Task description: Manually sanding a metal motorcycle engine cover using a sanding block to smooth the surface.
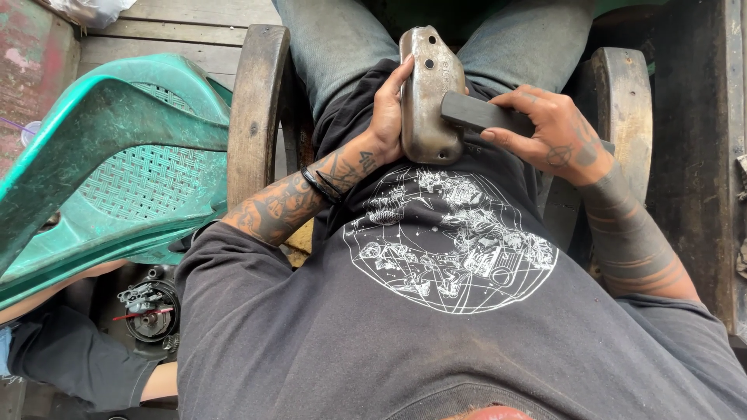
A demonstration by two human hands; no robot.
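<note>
Down on the person's lap, against the dark printed shirt, a worn metal cover stood on end, a curved, tarnished piece with two small holes near its upper end. The left hand held it from the side: the grip was closed around the cover's left edge, thumb up along the rim and the fingers hidden behind the metal. A thin black band circled that wrist.

The right hand held a dark rectangular block, its grip pinching the block from above and below, with the thumb underneath and the fingers laid over the top. The block's free end touched the right side of the cover, about halfway up. Whether the block was a stone, a file or something wrapped could not be told.

The person sat in a wooden chair; its left armrest ran just beside the left forearm, and the right armrest lay behind the right hand. Blue jeans showed above the cover.

To the left, a green plastic chair with a woven-pattern seat stood tilted, near the wooden chair. Below it, on the floor, a round black part held small metal pieces and a red strip. Another person's arm in a dark sleeve lay at the lower left, well apart from the cover.
</note>
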